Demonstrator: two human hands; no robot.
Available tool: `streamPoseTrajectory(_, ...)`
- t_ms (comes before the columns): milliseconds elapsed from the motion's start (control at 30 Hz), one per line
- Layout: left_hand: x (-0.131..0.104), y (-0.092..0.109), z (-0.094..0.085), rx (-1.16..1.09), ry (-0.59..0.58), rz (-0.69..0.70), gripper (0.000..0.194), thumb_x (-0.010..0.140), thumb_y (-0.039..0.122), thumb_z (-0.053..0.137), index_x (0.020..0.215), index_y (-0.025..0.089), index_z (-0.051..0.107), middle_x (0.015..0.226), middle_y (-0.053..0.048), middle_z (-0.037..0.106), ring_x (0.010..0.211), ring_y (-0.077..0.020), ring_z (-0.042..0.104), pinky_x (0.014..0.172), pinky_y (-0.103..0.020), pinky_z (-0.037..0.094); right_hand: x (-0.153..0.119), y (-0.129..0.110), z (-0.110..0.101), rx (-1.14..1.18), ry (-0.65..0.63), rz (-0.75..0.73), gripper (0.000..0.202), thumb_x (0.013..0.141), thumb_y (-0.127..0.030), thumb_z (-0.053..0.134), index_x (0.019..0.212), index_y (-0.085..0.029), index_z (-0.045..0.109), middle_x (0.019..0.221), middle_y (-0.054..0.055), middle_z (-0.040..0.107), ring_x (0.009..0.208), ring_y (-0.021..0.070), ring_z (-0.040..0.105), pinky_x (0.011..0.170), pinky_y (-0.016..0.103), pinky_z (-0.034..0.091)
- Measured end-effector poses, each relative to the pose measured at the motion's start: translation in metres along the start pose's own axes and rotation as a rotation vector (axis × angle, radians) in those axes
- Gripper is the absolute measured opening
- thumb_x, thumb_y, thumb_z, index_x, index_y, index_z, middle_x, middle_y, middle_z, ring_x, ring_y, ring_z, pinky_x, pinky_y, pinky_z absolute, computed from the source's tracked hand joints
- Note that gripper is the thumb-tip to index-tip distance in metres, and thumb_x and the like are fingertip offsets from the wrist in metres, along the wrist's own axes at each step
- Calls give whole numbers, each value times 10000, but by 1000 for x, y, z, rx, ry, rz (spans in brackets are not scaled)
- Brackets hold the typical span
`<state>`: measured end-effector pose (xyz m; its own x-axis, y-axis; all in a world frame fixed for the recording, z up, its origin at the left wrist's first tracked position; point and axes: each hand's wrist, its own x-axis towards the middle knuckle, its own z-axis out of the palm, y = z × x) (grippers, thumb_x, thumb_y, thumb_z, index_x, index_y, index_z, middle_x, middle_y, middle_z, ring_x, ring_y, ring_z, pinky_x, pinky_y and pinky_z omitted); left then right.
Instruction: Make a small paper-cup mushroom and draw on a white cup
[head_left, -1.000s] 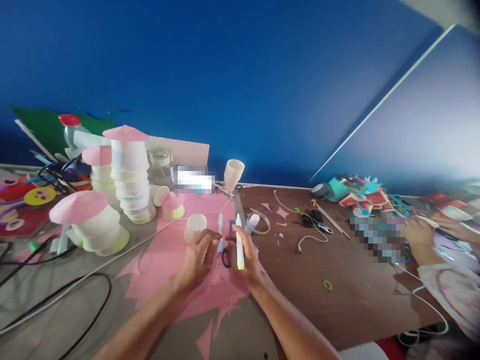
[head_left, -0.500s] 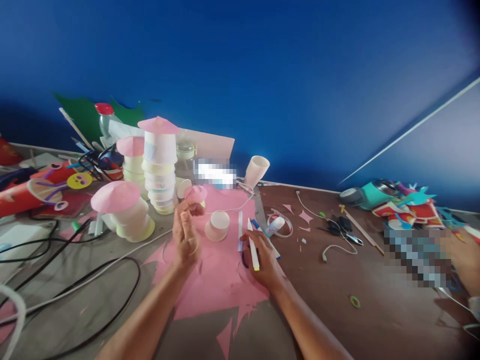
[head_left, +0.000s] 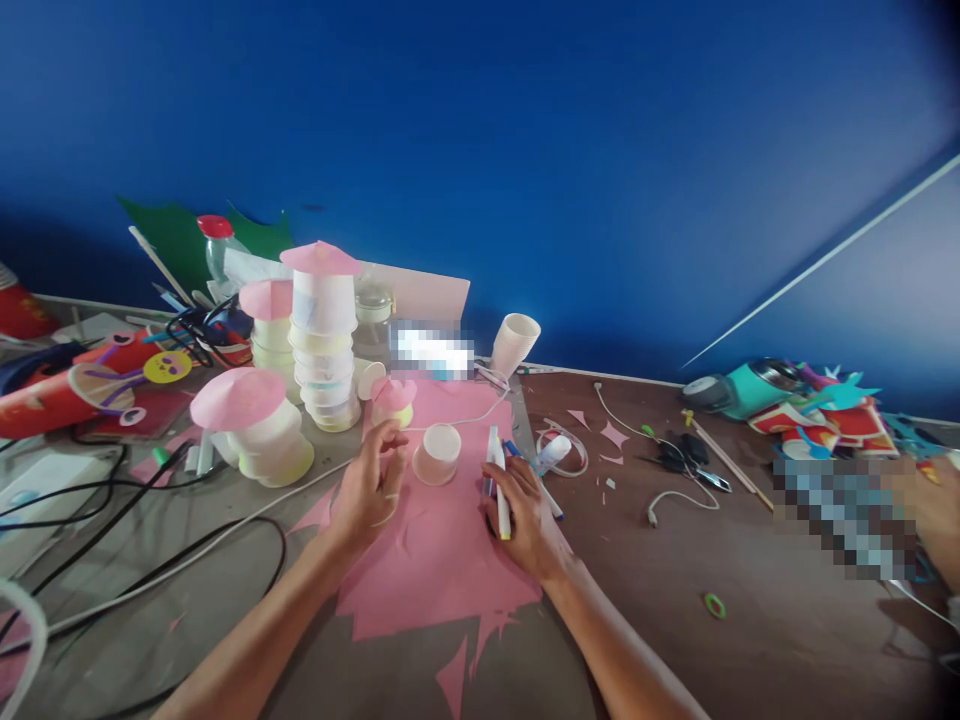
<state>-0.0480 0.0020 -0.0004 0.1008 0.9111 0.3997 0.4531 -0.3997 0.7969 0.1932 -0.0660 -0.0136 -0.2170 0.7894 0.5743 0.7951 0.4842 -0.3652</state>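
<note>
My left hand (head_left: pixel 373 482) hovers over the pink paper (head_left: pixel 442 580), its fingers loosely curled and apart, with nothing in them. Just right of it a small white paper cup (head_left: pixel 438 455) stands on the paper. My right hand (head_left: pixel 529 505) is closed around a white marker with a yellow end (head_left: pixel 504 500). A second slim white stick (head_left: pixel 493 442) shows at its fingertips; I cannot tell whether it is gripped too. A blue-and-white pen (head_left: pixel 551 500) and a glue stick (head_left: pixel 553 452) lie beside this hand. Beyond my left hand sits a small pink-topped cup (head_left: pixel 393 398).
At left stand cup towers with pink cone tops (head_left: pixel 322 340), near black and white cables (head_left: pixel 225 535). A tall cup stack (head_left: pixel 514 342) leans at the back. Right are scissors (head_left: pixel 705 478), a teal bottle (head_left: pixel 739 388) and another person's hand (head_left: pixel 937 510).
My left hand has moved slightly left and its fingers have spread. The slim white stick beside my right hand has shifted from the paper toward its fingertips.
</note>
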Motion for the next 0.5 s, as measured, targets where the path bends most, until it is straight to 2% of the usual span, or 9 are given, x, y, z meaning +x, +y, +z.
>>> streamPoseTrajectory(100,-4,-3,2,134,-116,37,352,978,399,488,1264,199,528,1151,-152,723,1060,-292,709,903,-453,574,0,-3,1,18,-26,-8,446,900,-159,597,1342,-211,585,1074,120,726,1097,316,658,966,549,570)
streamPoseTrajectory(200,-8,-3,7,181,-180,116,416,950,356,550,1331,202,488,1265,-168,695,1149,-319,682,941,-480,571,0,-4,2,24,-37,-5,450,902,-145,601,1348,-204,578,1095,123,729,1092,311,663,954,541,579)
streamPoseTrajectory(300,-12,-6,13,191,-195,181,566,902,358,646,1400,194,432,1317,-182,668,1200,-346,658,979,-511,562,0,-3,2,-9,-67,-6,479,888,-153,636,1361,-196,575,1166,142,724,1169,340,634,980,571,564)
streamPoseTrajectory(400,-12,-9,19,208,-200,190,695,846,368,727,1437,193,405,1348,-190,644,1215,-379,643,1000,-553,552,0,-2,2,-36,-105,-26,525,871,-154,662,1384,-208,567,1210,146,721,1217,366,607,992,604,554)
streamPoseTrajectory(500,-11,-10,24,219,-196,163,652,844,342,727,1407,186,441,1319,-187,655,1186,-399,647,986,-579,552,2,-3,3,-34,-132,-55,574,856,-112,648,1411,-220,545,1212,145,722,1182,367,622,971,599,570)
